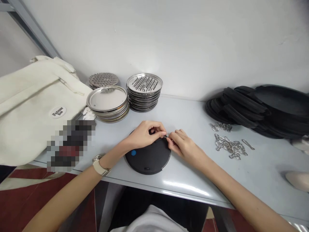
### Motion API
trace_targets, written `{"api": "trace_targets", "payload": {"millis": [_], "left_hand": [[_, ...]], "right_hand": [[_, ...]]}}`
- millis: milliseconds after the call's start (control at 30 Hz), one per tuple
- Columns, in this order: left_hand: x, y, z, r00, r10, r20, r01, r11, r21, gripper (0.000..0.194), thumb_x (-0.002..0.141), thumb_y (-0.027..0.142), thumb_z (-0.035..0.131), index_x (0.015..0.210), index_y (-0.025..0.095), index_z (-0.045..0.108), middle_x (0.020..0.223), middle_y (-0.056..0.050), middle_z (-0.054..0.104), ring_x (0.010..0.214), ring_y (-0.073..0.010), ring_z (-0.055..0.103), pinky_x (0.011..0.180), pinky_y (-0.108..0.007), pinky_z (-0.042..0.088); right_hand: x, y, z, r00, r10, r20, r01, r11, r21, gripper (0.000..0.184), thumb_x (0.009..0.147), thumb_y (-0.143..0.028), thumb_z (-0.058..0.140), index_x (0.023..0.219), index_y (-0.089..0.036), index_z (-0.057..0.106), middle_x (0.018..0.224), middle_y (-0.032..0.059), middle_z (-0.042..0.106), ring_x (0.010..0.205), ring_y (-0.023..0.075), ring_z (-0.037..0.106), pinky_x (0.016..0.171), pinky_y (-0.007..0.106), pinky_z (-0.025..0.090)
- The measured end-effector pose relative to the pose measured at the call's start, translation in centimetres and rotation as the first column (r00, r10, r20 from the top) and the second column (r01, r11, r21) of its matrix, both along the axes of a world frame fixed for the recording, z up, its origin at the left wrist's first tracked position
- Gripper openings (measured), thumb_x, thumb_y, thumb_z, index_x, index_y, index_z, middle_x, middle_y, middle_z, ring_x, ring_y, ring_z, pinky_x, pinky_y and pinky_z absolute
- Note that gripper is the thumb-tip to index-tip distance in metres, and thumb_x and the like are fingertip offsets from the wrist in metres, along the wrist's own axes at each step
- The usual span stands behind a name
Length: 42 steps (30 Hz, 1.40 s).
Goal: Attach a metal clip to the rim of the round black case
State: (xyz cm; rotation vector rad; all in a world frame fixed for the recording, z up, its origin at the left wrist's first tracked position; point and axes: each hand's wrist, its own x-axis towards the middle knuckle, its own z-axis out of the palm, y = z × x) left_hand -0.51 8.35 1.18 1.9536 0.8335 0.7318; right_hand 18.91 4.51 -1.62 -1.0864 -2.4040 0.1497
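Left hand (149,133) and right hand (181,144) pinch one small metal clip (165,136), fingertips closed, apparently steadying it over a black disc (149,158), loose clips (229,145) lying rightward, seemingly for reach.

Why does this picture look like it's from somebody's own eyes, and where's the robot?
There is no robot here, just a person with two bare hands. The camera sits on the person's head and looks forward and down, so you see about what they see.

The left hand and right hand meet over a black disc with a blue dot. Their fingers pinch a small shiny piece, too tiny to make out clearly.

On the grey table, stacks of metal discs stand near the wall. A pale bag is on the left. On the right are a pile of metal clips and a heap of black round things.
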Motion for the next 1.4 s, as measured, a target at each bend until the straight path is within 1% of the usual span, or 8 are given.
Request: {"api": "trace_targets", "payload": {"millis": [167, 400, 633, 867, 1033, 1200, 1300, 1400], "left_hand": [[0.1, 0.2, -0.2, 1.0, 0.006, 0.017, -0.006, 1.0, -0.01, 0.014, 0.086, 0.021, 0.054, 0.078, 0.015, 0.064, 0.066, 0.003, 0.055, 0.063, -0.0083, 0.046, 0.06, -0.022, 0.035], [0.2, 0.4, -0.6, 0.999, 0.002, 0.048, -0.001, 1.0, -0.031, 0.014, 0.085, 0.021, 0.054, 0.077, 0.014, 0.062, 0.067, 0.002, 0.057, 0.063, -0.0086, 0.047, 0.06, -0.022, 0.036], [0.2, 1.0, -0.9, 0.999, -0.002, 0.044, 0.003, 1.0, -0.017, 0.014, 0.084, 0.021, 0.055, 0.075, 0.013, 0.063, 0.065, 0.002, 0.056, 0.062, -0.0086, 0.047, 0.059, -0.021, 0.036], [0.3, 1.1, -1.0, 1.0, -0.001, -0.012, 0.002, 1.0, 0.031, 0.016, 0.084, 0.021, 0.053, 0.073, 0.014, 0.062, 0.064, 0.002, 0.054, 0.064, -0.0099, 0.048, 0.061, -0.022, 0.037], [0.3, 1.1, -1.2, 0.999, 0.044, -0.026, -0.04, 0.991, 0.124, 0.013, 0.083, 0.018, 0.055, 0.075, 0.015, 0.064, 0.073, 0.001, 0.057, 0.071, -0.011, 0.052, 0.067, -0.023, 0.041], [0.2, 1.0, -1.3, 0.997, 0.059, -0.051, -0.051, 0.986, 0.159, 0.013, 0.083, 0.017, 0.056, 0.074, 0.016, 0.064, 0.073, 0.001, 0.055, 0.072, -0.0115, 0.052, 0.069, -0.023, 0.04], [0.1, 0.8, -1.1, 0.995, 0.072, -0.068, -0.06, 0.986, 0.155, 0.012, 0.084, 0.019, 0.056, 0.076, 0.016, 0.065, 0.074, 0.001, 0.057, 0.074, -0.0123, 0.053, 0.07, -0.024, 0.041], [0.1, 0.8, -1.0, 0.994, 0.068, -0.082, -0.056, 0.987, 0.148, 0.011, 0.084, 0.02, 0.057, 0.08, 0.017, 0.068, 0.076, 0.0, 0.059, 0.076, -0.013, 0.054, 0.071, -0.025, 0.041]], "right_hand": [[-0.1, 0.1, 0.0, 0.999, -0.026, 0.021, 0.025, 1.0, 0.012, 0.024, 0.096, -0.023, 0.035, 0.073, -0.02, 0.042, 0.065, 0.0013, 0.043, 0.062, 0.0174, 0.041, 0.062, 0.03, 0.039], [-0.5, 0.1, -0.1, 0.998, -0.055, 0.004, 0.055, 0.998, -0.032, 0.025, 0.097, -0.023, 0.035, 0.072, -0.021, 0.038, 0.064, 0.0007, 0.044, 0.064, 0.0172, 0.043, 0.063, 0.029, 0.04], [-0.7, 0.2, 0.2, 0.993, -0.101, -0.062, 0.085, 0.971, -0.222, 0.025, 0.096, -0.024, 0.037, 0.071, -0.022, 0.037, 0.063, -0.001, 0.043, 0.062, 0.0151, 0.047, 0.057, 0.026, 0.038], [-0.7, 0.3, 0.1, 0.992, -0.111, -0.067, 0.089, 0.959, -0.271, 0.026, 0.096, -0.026, 0.036, 0.07, -0.022, 0.036, 0.063, -0.0017, 0.044, 0.056, 0.0124, 0.044, 0.053, 0.024, 0.036], [-0.5, 0.5, 0.0, 0.991, -0.114, -0.075, 0.088, 0.952, -0.294, 0.027, 0.096, -0.028, 0.036, 0.07, -0.021, 0.035, 0.062, -0.003, 0.042, 0.054, 0.0113, 0.042, 0.052, 0.024, 0.034], [0.1, 1.1, 0.3, 0.997, -0.047, -0.057, 0.024, 0.933, -0.358, 0.028, 0.097, -0.029, 0.035, 0.07, -0.021, 0.037, 0.06, -0.0038, 0.042, 0.054, 0.0105, 0.042, 0.052, 0.022, 0.033], [0.4, 1.2, 0.8, 0.999, 0.006, -0.048, -0.024, 0.923, -0.384, 0.027, 0.098, -0.029, 0.033, 0.074, -0.02, 0.042, 0.063, -0.0028, 0.046, 0.055, 0.0107, 0.044, 0.053, 0.023, 0.035], [0.6, 1.1, 1.3, 0.999, 0.02, -0.05, -0.038, 0.921, -0.388, 0.028, 0.099, -0.029, 0.03, 0.075, -0.02, 0.043, 0.065, -0.0017, 0.048, 0.057, 0.0116, 0.045, 0.057, 0.024, 0.037]]}}
